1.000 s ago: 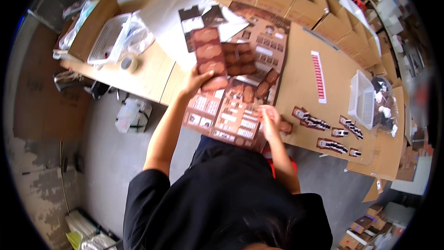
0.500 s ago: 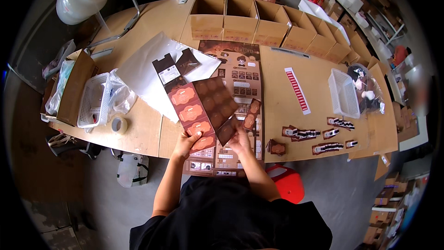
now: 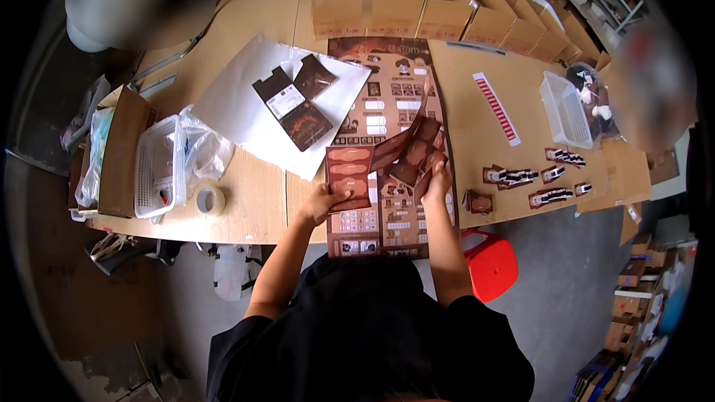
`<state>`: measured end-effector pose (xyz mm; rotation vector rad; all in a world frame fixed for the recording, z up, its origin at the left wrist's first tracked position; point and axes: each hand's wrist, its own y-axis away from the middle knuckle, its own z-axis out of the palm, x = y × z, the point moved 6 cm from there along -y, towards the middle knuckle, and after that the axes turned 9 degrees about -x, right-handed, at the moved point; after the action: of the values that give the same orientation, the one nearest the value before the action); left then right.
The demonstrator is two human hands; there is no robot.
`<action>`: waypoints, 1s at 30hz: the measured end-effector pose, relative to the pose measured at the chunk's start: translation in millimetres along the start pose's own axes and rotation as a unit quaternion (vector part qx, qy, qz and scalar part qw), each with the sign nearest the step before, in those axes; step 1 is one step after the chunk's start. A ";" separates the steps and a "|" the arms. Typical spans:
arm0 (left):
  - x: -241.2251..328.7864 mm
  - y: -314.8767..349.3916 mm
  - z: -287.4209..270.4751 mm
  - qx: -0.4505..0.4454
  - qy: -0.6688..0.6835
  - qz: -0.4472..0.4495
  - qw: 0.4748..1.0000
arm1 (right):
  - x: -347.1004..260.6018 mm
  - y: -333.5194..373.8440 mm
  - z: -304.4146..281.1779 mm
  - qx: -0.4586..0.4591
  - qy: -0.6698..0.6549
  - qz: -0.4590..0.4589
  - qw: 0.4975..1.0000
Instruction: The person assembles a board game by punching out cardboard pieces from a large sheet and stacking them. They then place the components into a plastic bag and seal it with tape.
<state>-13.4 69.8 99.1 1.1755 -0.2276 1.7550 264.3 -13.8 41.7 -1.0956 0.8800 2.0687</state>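
Observation:
Between my hands is a printed card sheet (image 3: 350, 167), reddish brown with orange label shapes. My left hand (image 3: 328, 203) is closed on its flat left part, thumb on top. My right hand (image 3: 436, 181) is closed round its right part, which is bent and twisted upward; the fingers partly hide it. Whether the two parts are still joined all along, I cannot tell. Below the sheet lies a large brown printed poster (image 3: 380, 52) with small pictures. Left of it, a dark flattened card box (image 3: 304, 130) with a white label rests on white paper (image 3: 223, 108).
Open cardboard boxes (image 3: 365, 18) line the far edge. At right are a red-and-white strip (image 3: 495, 108), a white basket (image 3: 566, 115) and small card stacks (image 3: 510, 176). At left stand another basket (image 3: 160, 179), a tape roll (image 3: 210, 199) and a carton (image 3: 119, 156). A red stool (image 3: 493, 268) sits below.
My hands have moved farther apart. The card sheet has come off the flattened box, its right part now bent upward by my right hand. The whole view has shifted.

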 end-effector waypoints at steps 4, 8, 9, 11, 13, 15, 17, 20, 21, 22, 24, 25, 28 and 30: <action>-34.7 4.1 -31.4 0.020 0.092 -0.071 0.993 | 18.4 18.0 -18.8 0.023 0.195 0.029 0.980; -69.9 -5.0 -68.0 0.038 0.069 -0.052 0.996 | 22.3 51.4 1.8 0.041 0.272 -0.098 0.956; -81.1 -11.6 -78.7 0.037 0.065 -0.059 0.995 | 30.0 49.3 0.7 0.029 0.275 -0.068 0.959; -70.8 -12.6 -60.6 0.141 -0.317 -0.088 0.934 | 45.0 35.8 -41.7 0.049 0.391 -0.115 0.912; -35.9 16.8 -49.7 0.374 -0.608 -0.062 0.698 | 54.7 49.4 -32.3 0.024 0.432 -0.116 0.894; -23.1 -10.1 -29.9 0.265 -0.690 0.084 0.668 | 64.9 42.9 -30.8 -0.026 0.423 -0.136 0.895; -3.8 -38.2 1.2 0.135 -0.770 0.127 0.611 | 61.8 36.8 -6.5 -0.075 0.523 -0.140 0.837; -28.6 -100.9 -14.0 0.049 -0.818 0.038 0.571 | 65.3 15.8 -8.2 0.013 0.466 -0.132 0.875; -31.5 -110.4 -15.0 0.048 -0.809 0.039 0.585 | 75.5 15.3 -17.9 0.075 0.410 -0.090 0.904; -32.9 -115.9 -11.8 0.061 -0.816 0.056 0.572 | 86.5 14.6 -21.8 0.061 0.423 -0.030 0.904; -30.6 -112.7 -15.7 0.074 -0.821 0.056 0.563 | 107.1 25.9 -15.3 0.021 0.475 -0.006 0.880; -30.9 -111.7 -19.0 0.075 -0.822 0.057 0.561 | 105.0 34.4 -4.1 -0.004 0.514 -0.054 0.856; -38.8 -113.5 -18.7 0.062 -0.816 0.043 0.573 | 96.8 37.3 -12.9 -0.013 0.503 -0.055 0.862; -43.1 -115.6 -18.2 0.053 -0.821 0.044 0.567 | 93.0 29.8 -27.3 -0.040 0.470 -0.063 0.880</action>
<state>69.8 113.2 16.9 2.5624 -1.2582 0.1125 210.9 -32.3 -42.5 -2.2036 1.1016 1.4026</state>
